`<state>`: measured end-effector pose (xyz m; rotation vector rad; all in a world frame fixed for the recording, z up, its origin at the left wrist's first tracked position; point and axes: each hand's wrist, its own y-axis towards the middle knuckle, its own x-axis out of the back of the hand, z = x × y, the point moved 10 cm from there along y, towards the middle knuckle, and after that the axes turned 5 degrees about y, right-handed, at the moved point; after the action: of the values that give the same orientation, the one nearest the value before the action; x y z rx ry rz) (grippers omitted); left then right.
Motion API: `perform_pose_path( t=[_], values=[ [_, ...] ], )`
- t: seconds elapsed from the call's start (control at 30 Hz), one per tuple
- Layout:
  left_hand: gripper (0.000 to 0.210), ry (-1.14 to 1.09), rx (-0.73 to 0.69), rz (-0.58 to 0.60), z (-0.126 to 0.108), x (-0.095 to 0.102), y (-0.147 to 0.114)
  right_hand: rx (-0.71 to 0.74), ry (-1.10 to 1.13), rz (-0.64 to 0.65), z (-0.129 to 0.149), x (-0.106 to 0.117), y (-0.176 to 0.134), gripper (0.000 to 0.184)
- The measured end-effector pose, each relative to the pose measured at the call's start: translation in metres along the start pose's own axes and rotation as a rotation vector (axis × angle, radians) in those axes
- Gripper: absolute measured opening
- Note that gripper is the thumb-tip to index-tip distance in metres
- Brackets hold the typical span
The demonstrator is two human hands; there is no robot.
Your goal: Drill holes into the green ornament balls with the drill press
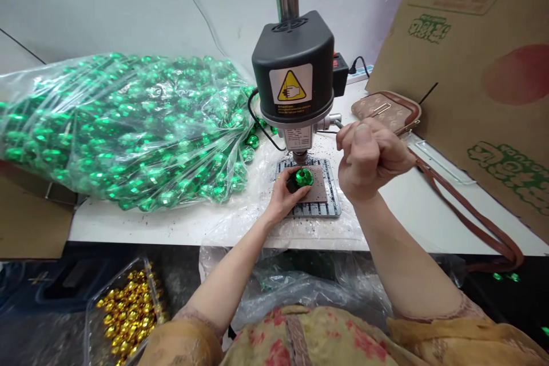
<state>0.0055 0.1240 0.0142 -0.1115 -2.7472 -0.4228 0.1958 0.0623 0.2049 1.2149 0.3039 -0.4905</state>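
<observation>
A small bench drill press (294, 77) with a black housing and a yellow warning label stands in front of me. Under its chuck, a shiny green faceted ball (305, 177) sits on a board over the slotted metal base (332, 206). My left hand (283, 193) has its thumb and fingers closed around the ball and a dark piece beside it. Raised at the drill's right side, my right hand (366, 154) is curled in a fist around the feed lever (338, 124), most of which the fingers hide.
A clear plastic bag (128, 131) full of green balls lies at left, a few loose by its mouth. Below left is a clear bin (148, 274) of gold balls. At right are a brown patterned purse (386, 111) and a large cardboard box (480, 68). Dark shavings dot the table.
</observation>
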Motion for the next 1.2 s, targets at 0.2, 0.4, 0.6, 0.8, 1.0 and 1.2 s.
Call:
perform_pose_path(
  t=[0.2, 0.4, 0.6, 0.8, 1.0, 1.2],
  values=[
    [0.052, 0.011, -0.002, 0.007, -0.001, -0.001, 0.000, 0.082, 0.036, 0.034, 0.003, 0.001, -0.004, 0.051],
    [0.053, -0.010, -0.004, 0.006, -0.001, -0.001, -0.001, 0.130, 0.097, 0.060, 0.006, 0.000, -0.006, 0.045],
    [0.053, 0.001, -0.011, -0.015, -0.001, 0.000, -0.001, 0.123, 0.095, 0.100, 0.008, 0.002, -0.014, 0.046],
    [0.053, 0.034, -0.016, -0.021, -0.002, -0.001, 0.001, -0.029, 0.018, -0.011, 0.003, -0.006, 0.010, 0.051],
    [0.045, 0.185, -0.013, -0.197, -0.025, 0.025, -0.029, -0.226, -0.010, 0.011, -0.014, -0.025, 0.042, 0.047],
    [0.045, 0.530, -0.603, 0.202, -0.079, -0.007, -0.142, -0.218, -0.020, 0.037, -0.014, -0.027, 0.041, 0.047]
  ],
)
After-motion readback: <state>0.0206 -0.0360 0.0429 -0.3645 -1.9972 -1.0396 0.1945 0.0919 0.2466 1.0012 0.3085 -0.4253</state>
